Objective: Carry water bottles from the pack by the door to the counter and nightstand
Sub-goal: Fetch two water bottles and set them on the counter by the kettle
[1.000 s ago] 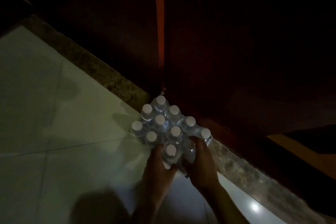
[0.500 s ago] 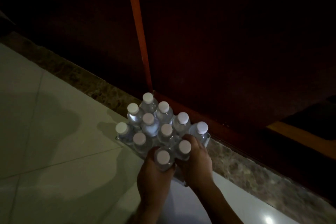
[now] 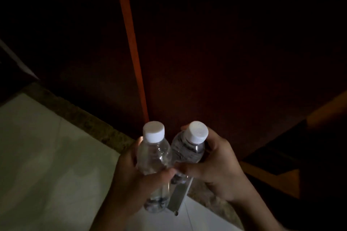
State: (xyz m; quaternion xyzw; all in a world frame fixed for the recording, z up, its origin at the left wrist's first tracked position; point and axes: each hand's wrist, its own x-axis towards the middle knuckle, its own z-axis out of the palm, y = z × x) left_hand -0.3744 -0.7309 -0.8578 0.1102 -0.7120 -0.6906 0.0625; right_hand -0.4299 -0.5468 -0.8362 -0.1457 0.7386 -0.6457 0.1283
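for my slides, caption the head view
Left hand and right hand each hold a capped bottle over the floor.

Two bottles side by side, upright, touching at the shoulders: the left bottle (image 3: 153, 157) in the left hand (image 3: 131, 184), the right bottle (image 3: 189, 148) in the right hand (image 3: 216, 167). Both are held above the floor (image 3: 47, 155). Behind them stands the door (image 3: 206, 52), with the stone threshold (image 3: 78, 116) running along its foot.

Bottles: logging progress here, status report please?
Left hand grips one water bottle. Right hand grips the second bottle. Both capped, upright, touching. Nothing in the way.
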